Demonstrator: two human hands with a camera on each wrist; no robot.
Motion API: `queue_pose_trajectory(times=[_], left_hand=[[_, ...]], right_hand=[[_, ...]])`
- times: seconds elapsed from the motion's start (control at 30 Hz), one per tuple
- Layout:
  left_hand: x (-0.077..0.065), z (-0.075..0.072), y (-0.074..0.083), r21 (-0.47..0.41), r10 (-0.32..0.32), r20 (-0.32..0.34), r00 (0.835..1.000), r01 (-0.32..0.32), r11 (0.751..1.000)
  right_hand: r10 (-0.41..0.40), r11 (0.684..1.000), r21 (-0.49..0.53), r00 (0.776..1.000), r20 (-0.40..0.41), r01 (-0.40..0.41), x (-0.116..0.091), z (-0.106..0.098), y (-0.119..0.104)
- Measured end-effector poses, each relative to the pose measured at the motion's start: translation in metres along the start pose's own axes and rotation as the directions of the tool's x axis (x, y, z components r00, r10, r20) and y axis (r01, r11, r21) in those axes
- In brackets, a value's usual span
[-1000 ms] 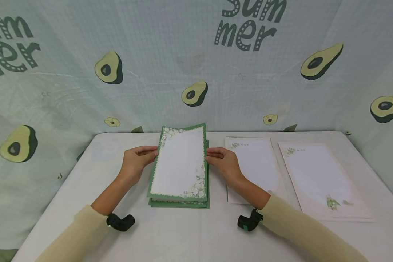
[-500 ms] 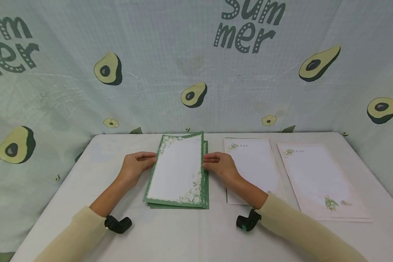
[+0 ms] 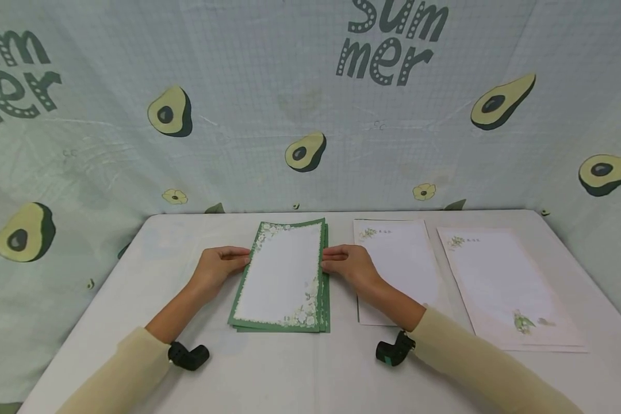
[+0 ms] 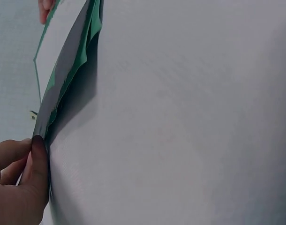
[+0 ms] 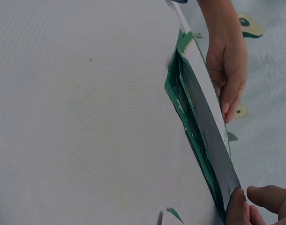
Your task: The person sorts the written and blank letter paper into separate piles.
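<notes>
Paper with a green floral border (image 3: 282, 276) is spanning the space between the two hands, its blank white middle facing up. The left hand (image 3: 214, 270) is pinching one long edge, thumb and fingers close together, and over on the opposite edge the right hand (image 3: 353, 265) is doing just the same, a narrow grip on both sides! Below and between the hands, more green-bordered sheets (image 3: 326, 313) are sitting in a stack, their edges peeking out toward the right hand and toward the person. Look at the wrist views: the held sheet's grey underside is showing, and a gap is opening between it and the sheets below.

Right beside the right hand, a white stationery sheet with a floral corner (image 3: 393, 259) is lying flat, the right forearm crossing in front of its lower part. Farther out to the right of that hand, a pink-edged stationery sheet (image 3: 502, 287) is resting at a slant, a leafy sprig printed near its lower end; the small print up top is staying too tiny to read. White cloth (image 3: 279, 374) is stretching beneath everything, and beyond both hands an avocado-print backdrop (image 3: 238, 167) is hanging, "summer" lettering and all.
</notes>
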State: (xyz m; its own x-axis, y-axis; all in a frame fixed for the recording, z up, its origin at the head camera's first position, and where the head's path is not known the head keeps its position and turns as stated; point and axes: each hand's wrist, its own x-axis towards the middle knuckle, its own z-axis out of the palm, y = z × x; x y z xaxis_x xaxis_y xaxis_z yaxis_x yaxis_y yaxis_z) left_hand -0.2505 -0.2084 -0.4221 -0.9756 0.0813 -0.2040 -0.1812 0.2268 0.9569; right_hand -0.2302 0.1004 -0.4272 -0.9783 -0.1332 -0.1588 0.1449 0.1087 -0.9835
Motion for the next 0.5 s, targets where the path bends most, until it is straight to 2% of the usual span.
queue_pose_trajectory(times=[0.23,0.33,0.5], left_hand=[[-0.002,-0.004,0.000,0.161,0.065,-0.006,0.998,-0.063,0.985],[-0.005,-0.004,0.001,0.202,0.075,-0.008,0.997,-0.072,0.977],[-0.008,-0.007,0.002,0.313,0.134,-0.030,0.991,-0.118,0.942]], right_hand=[[0.019,0.997,0.076,0.999,0.043,-0.022,0.001,-0.004,-0.002],[0.018,0.996,0.085,0.999,0.049,-0.022,0.000,-0.006,-0.003],[0.014,0.999,0.030,0.999,0.039,-0.016,-0.003,-0.015,-0.006]])
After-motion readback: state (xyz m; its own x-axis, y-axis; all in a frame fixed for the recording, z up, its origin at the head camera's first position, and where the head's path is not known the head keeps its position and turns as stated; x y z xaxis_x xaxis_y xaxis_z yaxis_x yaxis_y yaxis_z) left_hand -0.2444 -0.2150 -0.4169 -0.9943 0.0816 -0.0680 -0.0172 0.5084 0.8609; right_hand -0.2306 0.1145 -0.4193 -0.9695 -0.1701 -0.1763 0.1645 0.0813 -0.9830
